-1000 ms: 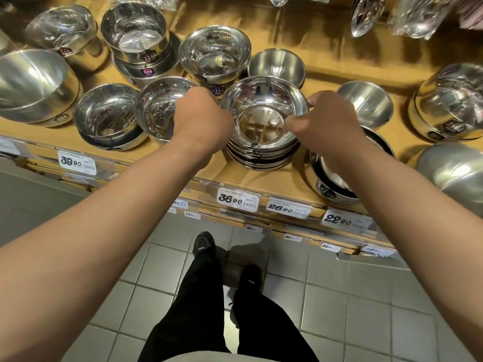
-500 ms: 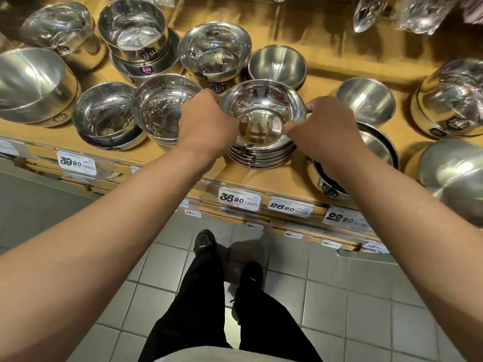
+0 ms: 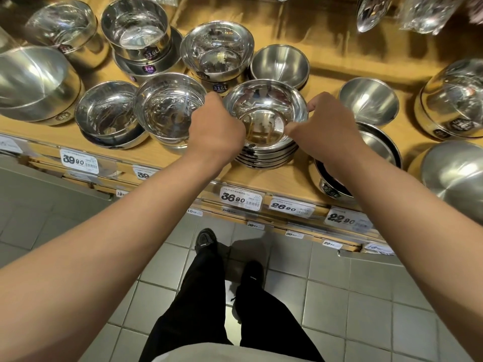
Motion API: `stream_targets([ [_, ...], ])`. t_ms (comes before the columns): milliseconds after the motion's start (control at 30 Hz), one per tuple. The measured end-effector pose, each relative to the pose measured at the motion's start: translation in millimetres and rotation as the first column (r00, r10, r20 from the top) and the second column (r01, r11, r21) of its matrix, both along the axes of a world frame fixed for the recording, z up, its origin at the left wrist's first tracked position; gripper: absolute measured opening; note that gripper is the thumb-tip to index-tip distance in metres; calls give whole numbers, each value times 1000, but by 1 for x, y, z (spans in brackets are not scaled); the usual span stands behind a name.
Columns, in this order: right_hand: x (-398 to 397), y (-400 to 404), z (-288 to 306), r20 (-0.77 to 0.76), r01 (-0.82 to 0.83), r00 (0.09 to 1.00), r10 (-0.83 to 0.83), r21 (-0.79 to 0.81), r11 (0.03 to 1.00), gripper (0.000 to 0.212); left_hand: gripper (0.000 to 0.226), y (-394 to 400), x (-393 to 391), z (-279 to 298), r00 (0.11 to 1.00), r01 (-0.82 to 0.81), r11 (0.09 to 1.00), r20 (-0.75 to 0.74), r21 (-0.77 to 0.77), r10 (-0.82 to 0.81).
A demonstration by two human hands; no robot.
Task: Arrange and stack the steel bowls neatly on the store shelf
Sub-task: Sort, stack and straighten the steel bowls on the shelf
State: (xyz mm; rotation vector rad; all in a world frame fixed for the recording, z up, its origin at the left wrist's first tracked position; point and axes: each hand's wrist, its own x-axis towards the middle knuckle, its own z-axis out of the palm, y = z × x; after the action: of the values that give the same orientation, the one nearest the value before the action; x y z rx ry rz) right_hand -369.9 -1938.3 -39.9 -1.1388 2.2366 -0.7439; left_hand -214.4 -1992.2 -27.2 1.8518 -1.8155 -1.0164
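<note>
The step in hand looks like squaring the nested stack of shiny wide-rimmed steel bowls (image 3: 265,121) near the front edge of the pale wooden shelf (image 3: 326,71); the left hand (image 3: 215,126) and right hand (image 3: 322,121) each grip its top rim, fingers curled, on opposite sides; next, I'd guess, comes an even settling and a clean let-go.

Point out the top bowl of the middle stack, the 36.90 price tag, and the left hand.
top bowl (image 3: 264,111), head view, inner wall.
36.90 price tag (image 3: 240,198), head view, label centre.
left hand (image 3: 217,124), head view, back of hand.
</note>
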Motion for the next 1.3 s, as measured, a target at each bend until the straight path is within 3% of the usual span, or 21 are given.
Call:
stream_targets([
  [333,-6,-8,3,31,-19,999,20,-28,999,36,43,11,2,1,996,-84,996,-42,-17,83],
  [1033,-6,-8,3,19,-69,997,69,20,997,26,42,13,3,11,1000,-10,999,20,-38,11],
  [1167,-5,-7,6,-43,-95,995,95,20,995,10,38,10,5,11,997,29,998,76,-48,-25],
  [1300,-6,-9,9,-105,-95,990,97,21,995,40,32,7,7,13,987,72,995,149,-68,-61],
])
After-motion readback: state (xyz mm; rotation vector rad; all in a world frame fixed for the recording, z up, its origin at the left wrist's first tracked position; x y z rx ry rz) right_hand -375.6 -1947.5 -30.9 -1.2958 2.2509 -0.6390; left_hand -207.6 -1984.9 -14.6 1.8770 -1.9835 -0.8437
